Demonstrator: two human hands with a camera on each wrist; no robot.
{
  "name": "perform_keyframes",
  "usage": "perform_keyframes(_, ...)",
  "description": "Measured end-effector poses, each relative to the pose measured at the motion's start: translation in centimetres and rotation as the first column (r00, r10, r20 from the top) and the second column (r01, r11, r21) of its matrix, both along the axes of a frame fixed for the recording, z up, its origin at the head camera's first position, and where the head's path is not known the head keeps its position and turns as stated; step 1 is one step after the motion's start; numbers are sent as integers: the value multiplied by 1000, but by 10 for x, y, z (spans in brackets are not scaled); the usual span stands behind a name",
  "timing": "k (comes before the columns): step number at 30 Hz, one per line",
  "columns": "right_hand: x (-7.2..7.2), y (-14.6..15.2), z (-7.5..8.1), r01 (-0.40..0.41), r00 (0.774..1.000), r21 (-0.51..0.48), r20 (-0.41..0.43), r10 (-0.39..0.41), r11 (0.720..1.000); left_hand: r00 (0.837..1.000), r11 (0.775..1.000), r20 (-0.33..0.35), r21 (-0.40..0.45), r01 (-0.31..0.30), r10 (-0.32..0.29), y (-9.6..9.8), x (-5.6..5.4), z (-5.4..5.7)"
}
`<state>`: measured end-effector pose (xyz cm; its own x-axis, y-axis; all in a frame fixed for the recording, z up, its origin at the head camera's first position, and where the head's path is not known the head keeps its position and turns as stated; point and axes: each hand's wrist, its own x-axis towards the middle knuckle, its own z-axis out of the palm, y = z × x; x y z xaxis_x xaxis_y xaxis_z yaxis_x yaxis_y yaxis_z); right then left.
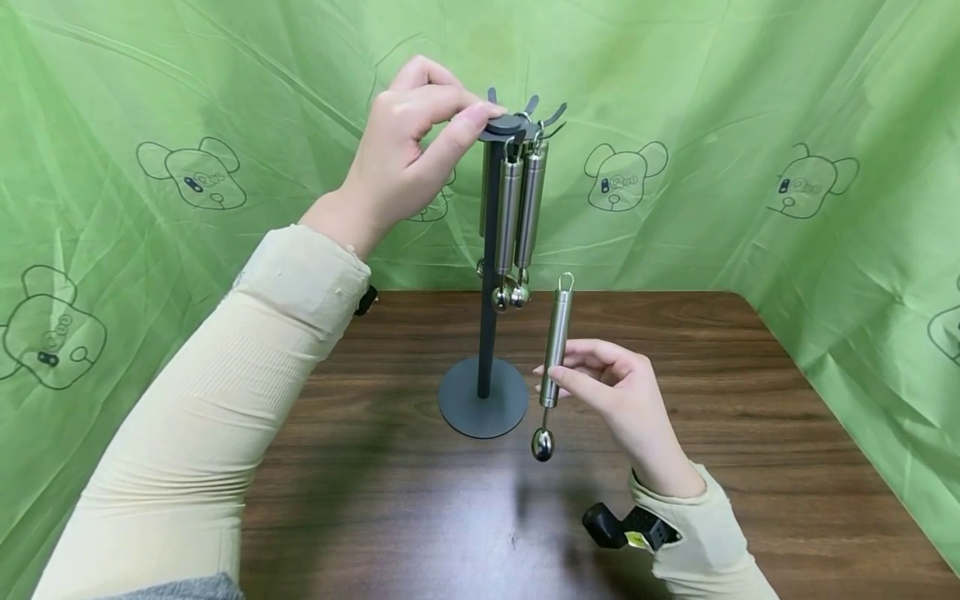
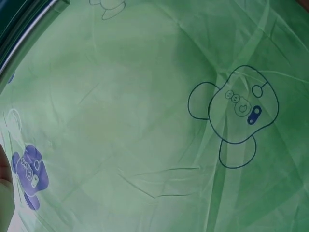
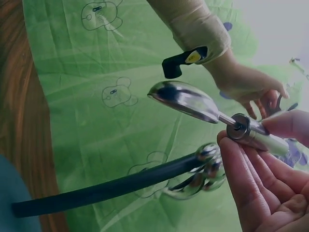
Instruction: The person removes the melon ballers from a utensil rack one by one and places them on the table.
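Observation:
A dark grey utensil stand (image 1: pixel 486 342) with a round base and upturned hooks stands on the table. My left hand (image 1: pixel 416 137) grips the edge of its top disc between thumb and fingers. In my right hand (image 1: pixel 622 387), thumb and fingers pinch the lower handle of a steel melon baller (image 1: pixel 557 333). It hangs nearly upright right of the pole, loop up and oval bowl down, below the hooks. Several similar steel tools (image 1: pixel 508 208) hang by their loops from the hooks. The right wrist view shows the held baller's bowl (image 3: pixel 186 101) close up.
The brown wooden table (image 1: pixel 712 433) lies under the stand. Green cloth (image 1: pixel 300 50) with printed bear faces encloses the back and both sides. A black camera (image 1: pixel 630 527) is strapped to the right wrist.

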<state>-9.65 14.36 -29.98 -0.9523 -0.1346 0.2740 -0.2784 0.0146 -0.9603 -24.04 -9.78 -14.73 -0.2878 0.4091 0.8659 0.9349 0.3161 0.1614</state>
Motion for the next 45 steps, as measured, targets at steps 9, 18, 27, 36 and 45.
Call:
perform_keyframes(9, -2, 4, -21, 24, 995, -5, 93, -23, 1000, 999, 999, 39, 40, -5, 3, 3, 1, -3)
perform_keyframes(18, -8, 10, -41, 3, 986, -11, 166, -1, 1000, 996, 997, 81, 76, 22, -28, 3, 1, -4)
perform_keyframes(27, -17, 20, -57, -48, 972, -15, 231, 51, 999, 991, 993, 118, 110, 44, -57, 6, 0, -3)
perform_keyframes(36, -23, 20, -73, -77, 959, 45, 277, 61, 996, 984, 987, 168, 159, 36, -63, 9, 0, -8)
perform_keyframes(45, -31, 20, -84, -113, 938, 76, 338, 81, 991, 990, 985, 126, 171, 35, -57, 12, -1, -11)
